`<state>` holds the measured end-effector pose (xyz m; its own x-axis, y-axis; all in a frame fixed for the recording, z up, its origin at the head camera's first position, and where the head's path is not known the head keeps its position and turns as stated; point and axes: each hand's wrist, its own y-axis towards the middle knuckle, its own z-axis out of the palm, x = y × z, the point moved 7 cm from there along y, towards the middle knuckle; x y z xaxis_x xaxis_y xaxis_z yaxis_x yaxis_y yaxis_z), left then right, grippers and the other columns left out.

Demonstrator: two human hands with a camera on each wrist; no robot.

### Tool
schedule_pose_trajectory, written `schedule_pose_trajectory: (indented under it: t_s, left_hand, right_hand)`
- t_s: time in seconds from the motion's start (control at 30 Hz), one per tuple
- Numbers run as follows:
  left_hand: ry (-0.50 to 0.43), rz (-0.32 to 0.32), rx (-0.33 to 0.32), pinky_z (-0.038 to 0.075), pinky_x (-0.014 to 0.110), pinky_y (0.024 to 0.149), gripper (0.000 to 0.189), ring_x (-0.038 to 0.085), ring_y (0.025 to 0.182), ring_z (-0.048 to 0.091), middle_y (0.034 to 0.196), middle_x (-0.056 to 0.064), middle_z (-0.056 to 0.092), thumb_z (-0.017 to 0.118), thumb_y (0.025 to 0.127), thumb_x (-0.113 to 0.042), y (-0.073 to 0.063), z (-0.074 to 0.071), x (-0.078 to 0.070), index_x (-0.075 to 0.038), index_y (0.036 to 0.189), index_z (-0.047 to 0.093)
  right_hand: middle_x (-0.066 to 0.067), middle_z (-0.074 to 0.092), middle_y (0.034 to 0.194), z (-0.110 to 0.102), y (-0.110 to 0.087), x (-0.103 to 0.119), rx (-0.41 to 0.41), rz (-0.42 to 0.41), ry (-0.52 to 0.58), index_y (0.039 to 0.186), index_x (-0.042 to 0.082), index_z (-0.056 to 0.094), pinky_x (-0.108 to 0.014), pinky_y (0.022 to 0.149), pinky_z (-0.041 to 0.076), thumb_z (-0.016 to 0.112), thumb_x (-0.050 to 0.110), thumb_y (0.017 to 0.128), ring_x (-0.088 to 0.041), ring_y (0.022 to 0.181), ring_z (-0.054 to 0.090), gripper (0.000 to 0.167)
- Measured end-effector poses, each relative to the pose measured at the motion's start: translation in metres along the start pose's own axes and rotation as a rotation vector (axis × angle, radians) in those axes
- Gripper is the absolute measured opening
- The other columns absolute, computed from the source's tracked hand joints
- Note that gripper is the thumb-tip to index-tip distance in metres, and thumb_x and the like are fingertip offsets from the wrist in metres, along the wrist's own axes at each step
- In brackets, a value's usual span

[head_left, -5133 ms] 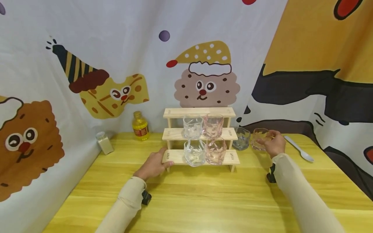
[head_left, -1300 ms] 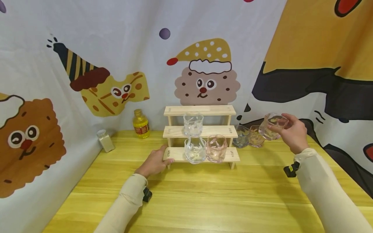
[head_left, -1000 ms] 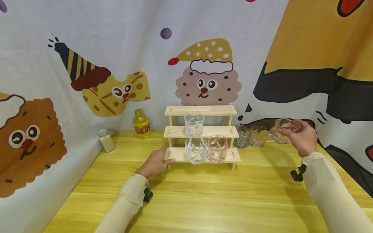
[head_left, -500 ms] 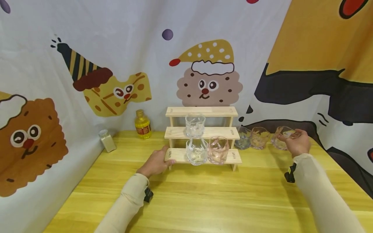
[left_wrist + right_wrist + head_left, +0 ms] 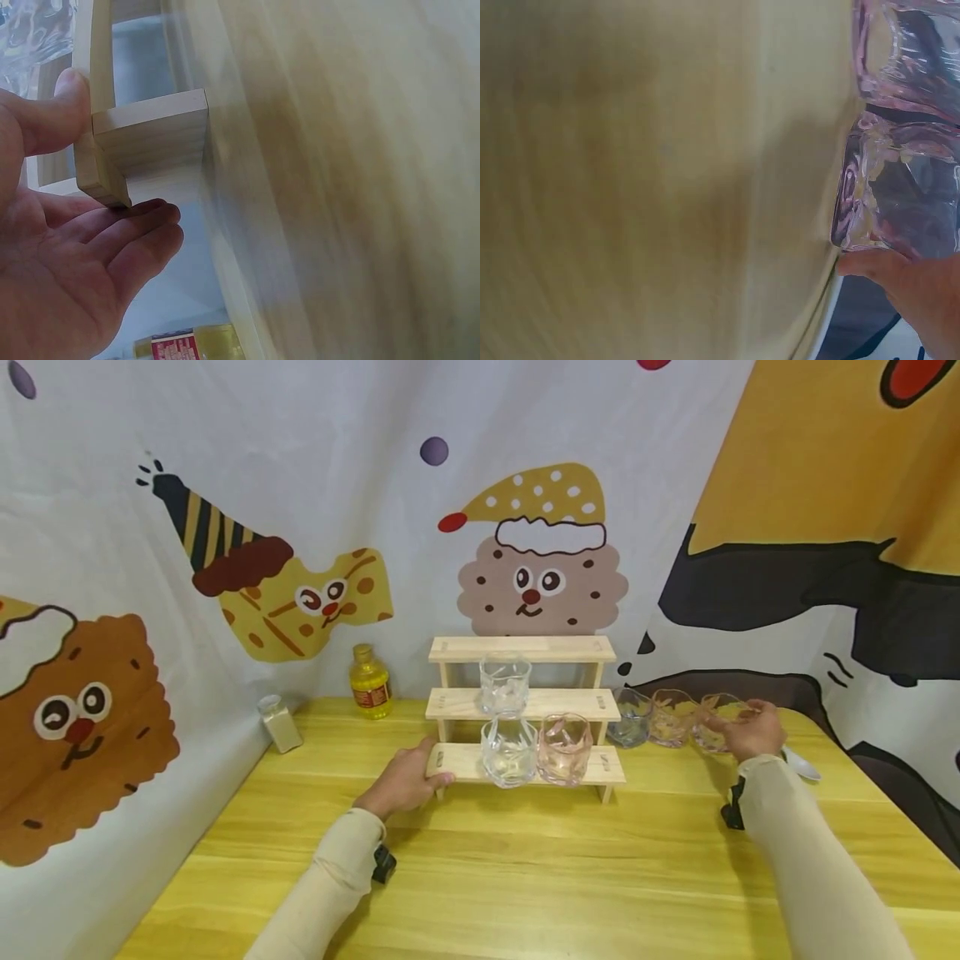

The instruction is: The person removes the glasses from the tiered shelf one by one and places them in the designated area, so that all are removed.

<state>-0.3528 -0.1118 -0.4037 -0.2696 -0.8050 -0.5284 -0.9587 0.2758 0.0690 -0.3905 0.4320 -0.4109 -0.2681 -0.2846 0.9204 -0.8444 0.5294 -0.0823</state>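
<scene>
My left hand (image 5: 401, 783) grips the left end of the bottom shelf of a three-tier wooden stand (image 5: 522, 648). In the left wrist view the thumb (image 5: 71, 105) presses the board's face, with the fingers (image 5: 146, 247) behind its end. My right hand (image 5: 757, 731) holds a pale pink glass tumbler (image 5: 710, 742) at the right end of a row on the table. Beside it stand a pink tumbler (image 5: 670, 727) and a grey-blue tumbler (image 5: 632, 727). On the stand are a clear tumbler (image 5: 505, 687) on the middle shelf, and a clear tumbler (image 5: 508, 756) and a pink tumbler (image 5: 565, 756) below.
At the back left stand a yellow oil bottle (image 5: 371, 685) and a small white-filled jar (image 5: 281, 727). A light spoon (image 5: 802, 767) lies right of my right hand, partly hidden by it. A printed cloth (image 5: 337, 460) hangs behind the wooden table (image 5: 525, 877).
The pink tumbler from the middle shelf was lifted off, carried right and lowered to the table, then slid left toward the row by my right hand. My left hand kept its grip.
</scene>
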Motion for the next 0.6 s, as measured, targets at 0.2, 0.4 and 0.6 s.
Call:
schedule_pose_trajectory:
  t_s: [0.2, 0.4, 0.6]
  left_hand:
    - [-0.001, 0.004, 0.000, 0.054, 0.042, 0.080, 0.065, 0.025, 0.092, 0.066, 0.112, 0.022, 0.070, 0.071, 0.094, -0.030, -0.0034, -0.0004, -0.0003, -0.001, 0.145, 0.045]
    - [0.003, 0.004, -0.003, 0.052, 0.038, 0.076, 0.063, 0.022, 0.088, 0.064, 0.112, 0.021, 0.070, 0.071, 0.094, -0.029, -0.0041, 0.0006, 0.0007, -0.001, 0.144, 0.045]
    - [0.004, 0.012, -0.002, 0.054, 0.041, 0.084, 0.064, 0.025, 0.097, 0.066, 0.115, 0.022, 0.070, 0.070, 0.095, -0.030, -0.0018, -0.0011, -0.0014, -0.001, 0.145, 0.044]
  right_hand:
    - [-0.023, 0.024, 0.164, 0.0040, 0.0013, -0.0024, 0.023, -0.027, -0.038, 0.161, 0.010, 0.009, -0.058, 0.108, 0.042, 0.071, 0.040, 0.091, -0.045, 0.143, 0.034, 0.098]
    - [-0.034, 0.025, 0.159, 0.0005, -0.0015, 0.0022, 0.121, -0.103, -0.190, 0.160, 0.001, -0.001, -0.063, 0.106, 0.042, 0.066, 0.033, 0.095, -0.052, 0.139, 0.036, 0.098]
    - [-0.036, 0.034, 0.152, -0.0039, -0.0009, 0.0038, 0.153, -0.159, -0.335, 0.158, -0.006, -0.003, -0.067, 0.107, 0.037, 0.061, 0.033, 0.098, -0.056, 0.136, 0.034, 0.096]
